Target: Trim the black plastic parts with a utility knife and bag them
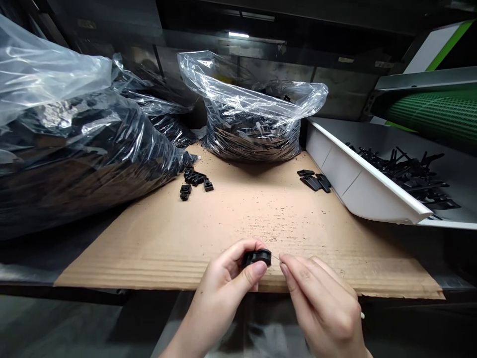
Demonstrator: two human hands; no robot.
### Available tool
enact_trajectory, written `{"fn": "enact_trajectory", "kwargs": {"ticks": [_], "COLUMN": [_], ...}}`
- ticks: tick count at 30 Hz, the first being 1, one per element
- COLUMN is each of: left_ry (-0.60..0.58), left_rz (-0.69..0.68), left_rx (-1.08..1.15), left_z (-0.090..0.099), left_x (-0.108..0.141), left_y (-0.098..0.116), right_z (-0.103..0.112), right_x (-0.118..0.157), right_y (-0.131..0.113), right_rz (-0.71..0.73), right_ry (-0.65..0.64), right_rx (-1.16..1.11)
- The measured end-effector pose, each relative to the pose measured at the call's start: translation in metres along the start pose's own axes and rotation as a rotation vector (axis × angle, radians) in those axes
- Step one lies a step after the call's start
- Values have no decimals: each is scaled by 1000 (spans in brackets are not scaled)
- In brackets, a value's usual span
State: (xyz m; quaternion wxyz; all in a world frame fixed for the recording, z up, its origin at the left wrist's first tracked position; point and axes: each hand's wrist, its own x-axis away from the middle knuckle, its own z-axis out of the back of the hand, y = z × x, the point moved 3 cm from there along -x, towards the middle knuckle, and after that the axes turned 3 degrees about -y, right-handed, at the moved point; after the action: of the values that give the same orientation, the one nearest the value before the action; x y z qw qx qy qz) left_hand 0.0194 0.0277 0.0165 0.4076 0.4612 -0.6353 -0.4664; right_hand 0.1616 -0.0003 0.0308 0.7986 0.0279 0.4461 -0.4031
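A black part is clamped in the left hand; a thin, wire-like strand is pinched in the right hand, pointed toward it — contact cannot be made out. Beyond both hands, a filled bag is supported by cardboard.

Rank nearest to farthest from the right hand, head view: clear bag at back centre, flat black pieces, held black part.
1. Black part: just left of the right hand, in the left hand.
2. Flat black pieces: cardboard's right side, beside the white tray.
3. Clear bag: back centre.
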Motion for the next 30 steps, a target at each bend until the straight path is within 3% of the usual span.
{"fn": "enact_trajectory", "kwargs": {"ticks": [14,18,23,26,30], "left_ry": [-56,-31,-124,-170,-183], "left_rz": [-36,-68,-150,-172,-188], "left_rx": [81,74,-3,-36,-57], "left_z": [4,6,5,5,5], "left_x": [0,1,2,2,3], "left_y": [-4,-4,1,2,2], "right_z": [-8,-9,-9,-9,-10], "right_x": [-2,-6,-11,-12,-11], "right_y": [-4,-2,3,3,-1], "right_rz": [-18,-215,-577,-665,-694], "right_ry": [-1,-90,-423,-503,-520], "right_rx": [-21,-205,-525,-603,-687]}}
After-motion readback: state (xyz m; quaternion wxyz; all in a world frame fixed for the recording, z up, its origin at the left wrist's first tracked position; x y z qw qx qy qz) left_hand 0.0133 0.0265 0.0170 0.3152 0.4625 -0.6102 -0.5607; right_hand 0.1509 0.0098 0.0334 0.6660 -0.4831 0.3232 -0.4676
